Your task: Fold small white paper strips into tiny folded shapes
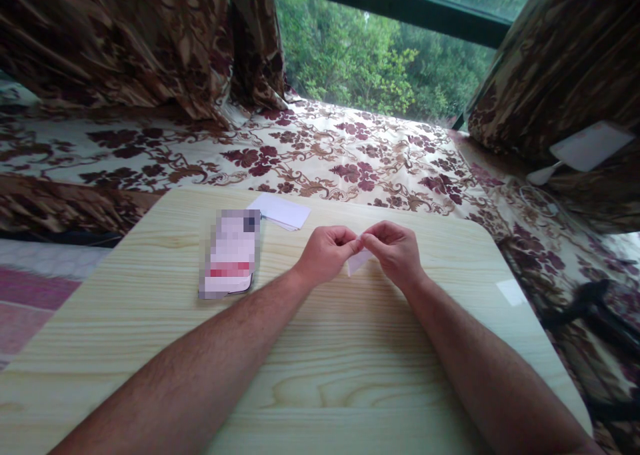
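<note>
A small piece of white paper [357,262] is pinched between my two hands above the wooden table [320,375]. My left hand [331,249] grips its upper edge with thumb and bent forefinger. Close against it, my right hand [397,251] pinches the same edge, and the fingertips of both hands nearly meet. The lower part of the paper hangs below the fingers; the rest is hidden behind them. Left of my hands lies a pixelated, phone-like object [231,248]. Behind that object sits a small stack of white paper sheets [280,211].
A small white piece [511,293] lies near the table's right edge. Beyond the table spreads a floral cloth [360,155], with curtains [150,41] and a window [350,55] behind it. On the right stand a white panel-like object [593,146] and a dark object [590,308].
</note>
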